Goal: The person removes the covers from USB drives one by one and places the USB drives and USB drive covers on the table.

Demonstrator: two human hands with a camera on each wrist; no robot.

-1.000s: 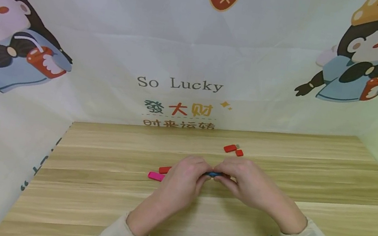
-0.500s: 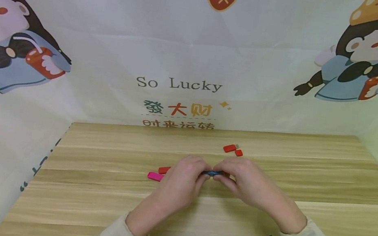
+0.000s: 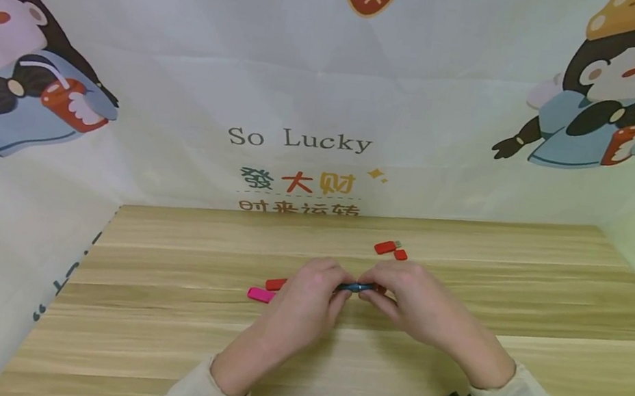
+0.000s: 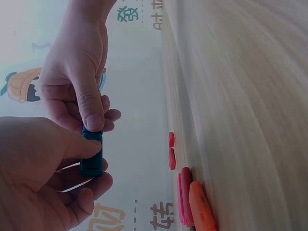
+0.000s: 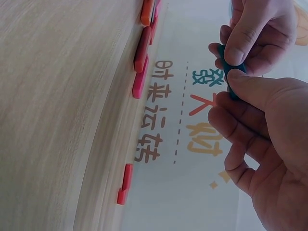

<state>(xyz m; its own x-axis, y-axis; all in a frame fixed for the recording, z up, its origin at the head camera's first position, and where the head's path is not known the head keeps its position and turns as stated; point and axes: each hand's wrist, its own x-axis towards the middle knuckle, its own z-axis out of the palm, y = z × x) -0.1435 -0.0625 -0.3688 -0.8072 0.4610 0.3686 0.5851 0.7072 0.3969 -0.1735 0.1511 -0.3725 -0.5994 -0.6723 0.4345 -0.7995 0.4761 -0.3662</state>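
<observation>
My left hand and right hand meet over the table and pinch a small teal USB stick between thumbs and fingers, one at each end. In the head view only a narrow dark blue strip of it shows between the fingertips. The left wrist view shows its broad face under the left thumb, with the right thumb at its other end. In the right wrist view, both thumbs press on the teal stick and hide much of it.
Beyond the hands lie a red USB stick with its metal plug bare and a small red cap. Left of them are a pink stick and a red stick, partly behind the left hand. An orange stick lies beside these. A printed cloth hangs behind.
Both hands keep their pinch and shift very slightly upward in the head view. A little more of the teal USB stick shows between the fingertips. The things on the table stay put.
</observation>
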